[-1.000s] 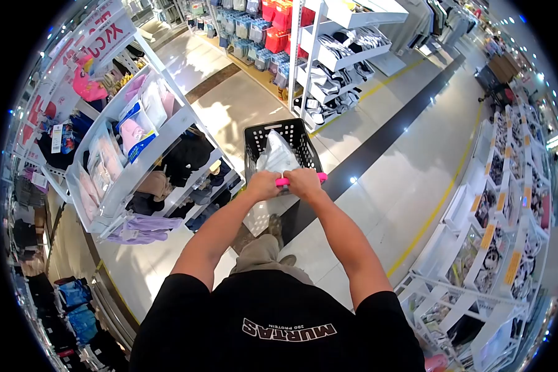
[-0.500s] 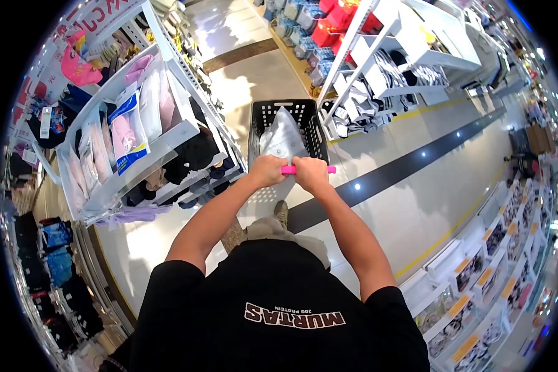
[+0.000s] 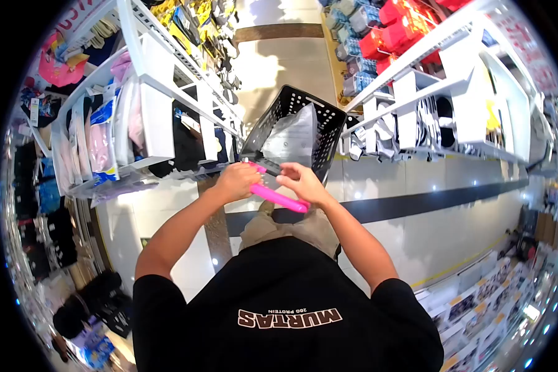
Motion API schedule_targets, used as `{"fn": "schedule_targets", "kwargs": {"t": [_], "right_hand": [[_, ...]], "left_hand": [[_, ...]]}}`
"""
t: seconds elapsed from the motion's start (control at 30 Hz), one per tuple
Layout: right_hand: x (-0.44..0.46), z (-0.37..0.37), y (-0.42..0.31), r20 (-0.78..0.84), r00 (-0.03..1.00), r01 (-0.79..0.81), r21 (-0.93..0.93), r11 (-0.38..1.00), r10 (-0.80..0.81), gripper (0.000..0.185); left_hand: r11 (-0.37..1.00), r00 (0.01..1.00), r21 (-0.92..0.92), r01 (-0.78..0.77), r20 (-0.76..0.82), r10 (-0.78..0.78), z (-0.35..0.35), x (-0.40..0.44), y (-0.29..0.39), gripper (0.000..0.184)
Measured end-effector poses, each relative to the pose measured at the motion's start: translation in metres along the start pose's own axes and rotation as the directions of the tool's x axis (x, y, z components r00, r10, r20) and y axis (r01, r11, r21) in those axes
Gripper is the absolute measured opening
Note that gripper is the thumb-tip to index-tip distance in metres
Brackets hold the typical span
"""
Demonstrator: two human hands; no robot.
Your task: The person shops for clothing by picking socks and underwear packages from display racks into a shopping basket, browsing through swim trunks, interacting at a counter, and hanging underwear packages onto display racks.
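Observation:
A black shopping basket (image 3: 336,121) with a perforated wall stands ahead of me, turned at an angle. Inside lies a clear plastic package (image 3: 291,137), its contents hard to make out. My left hand (image 3: 237,181) is closed round the left end of the bright pink handle (image 3: 279,197) on the basket's near side. My right hand (image 3: 302,181) is off the handle's grip, its fingers apart and curved close to the black near edge of the basket. Whether those fingertips touch the edge, I cannot tell.
On the left a white rack (image 3: 158,124) holds packaged garments. Another white rack (image 3: 406,90) on the right carries striped socks, with red packs (image 3: 400,28) behind it. A tiled aisle (image 3: 273,62) runs between them. White bins (image 3: 477,304) stand at lower right.
My right hand has left the pink handle and moved to the basket's near edge. The basket and handle have turned clockwise, and my view has shifted; the left hand still grips the handle.

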State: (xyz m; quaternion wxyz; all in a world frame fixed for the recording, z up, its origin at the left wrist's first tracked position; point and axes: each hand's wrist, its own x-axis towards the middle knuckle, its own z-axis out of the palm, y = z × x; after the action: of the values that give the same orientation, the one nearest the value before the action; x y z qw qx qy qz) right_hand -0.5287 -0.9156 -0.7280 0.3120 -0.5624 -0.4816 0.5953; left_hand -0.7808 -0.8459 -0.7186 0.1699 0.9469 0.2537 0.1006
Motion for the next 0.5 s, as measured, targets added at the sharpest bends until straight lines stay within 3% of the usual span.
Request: {"fn": "schedule_targets", "kwargs": {"t": [0.07,0.1,0.17,0.2,0.23,0.3,0.37,0.47,0.5], "right_hand": [[0.038,-0.041,0.075,-0.099,0.988,-0.125,-0.086,0.988,0.116,0.074],[0.052,-0.059,0.114,-0.164,0.969,-0.206,-0.132,0.97,0.183,0.082],[0.079,-0.094,0.182,-0.177,0.919,-0.374,-0.106,0.921,0.353,0.097],[0.084,-0.111,0.178,-0.181,0.885,-0.451,-0.103,0.887,0.429,0.105],[0.1,-0.126,0.198,-0.183,0.882,-0.461,-0.143,0.876,0.435,0.109],[0.135,-0.145,0.219,-0.185,0.861,-0.484,-0.015,0.875,0.473,0.113],[0.185,-0.16,0.258,-0.25,0.883,-0.437,-0.137,0.889,0.396,0.116],[0.257,-0.185,0.282,-0.244,0.899,-0.421,-0.253,0.871,0.363,0.11],[0.278,-0.192,0.295,-0.224,0.917,-0.382,-0.266,0.885,0.329,0.108]], "left_hand": [[0.991,0.988,0.092,0.099,-0.129,-0.087,-0.007,0.006,0.012,0.016],[0.972,0.958,0.065,0.224,-0.197,-0.207,-0.005,0.007,0.022,0.016],[0.895,0.843,-0.009,0.446,-0.331,-0.423,0.003,0.011,0.042,0.016],[0.852,0.782,-0.054,0.521,-0.369,-0.502,0.006,0.017,0.049,0.017],[0.8,0.713,-0.099,0.592,-0.399,-0.577,0.009,0.022,0.055,0.017],[0.699,0.575,-0.211,0.683,-0.436,-0.693,0.025,0.021,0.061,0.019],[0.611,0.443,-0.341,0.714,-0.455,-0.772,0.048,0.012,0.059,0.022],[0.698,0.557,-0.172,0.695,-0.486,-0.674,0.05,0.004,0.051,0.024],[0.688,0.549,-0.182,0.702,-0.478,-0.686,0.048,0.007,0.052,0.024]]}}
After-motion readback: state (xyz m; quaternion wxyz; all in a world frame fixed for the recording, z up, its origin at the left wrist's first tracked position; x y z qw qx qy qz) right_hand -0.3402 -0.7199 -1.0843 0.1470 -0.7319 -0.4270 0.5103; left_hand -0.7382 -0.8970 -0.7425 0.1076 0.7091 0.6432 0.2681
